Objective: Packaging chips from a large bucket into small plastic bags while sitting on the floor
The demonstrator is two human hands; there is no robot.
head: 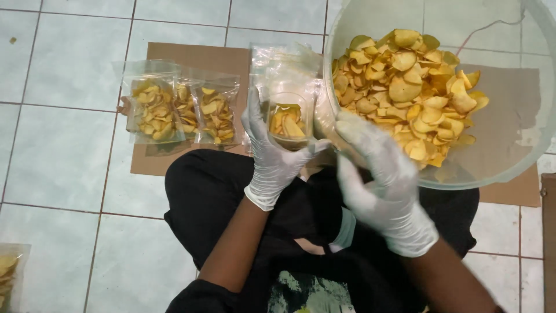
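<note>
gloved hands: I'm counting two, a left hand and a right hand
big clear bowl: one
filled chip bags on the cardboard: three sitting side by side — first bag, second bag, third bag
bag being held: one
bag at the left edge: one, cut off
chips: too many, not counting

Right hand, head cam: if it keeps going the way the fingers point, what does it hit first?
The right hand points up and slightly left, fingertips at the rim of the clear bowl. Going straight on, it would most likely meet the yellow chips piled inside first. Depth is unclear.
</note>
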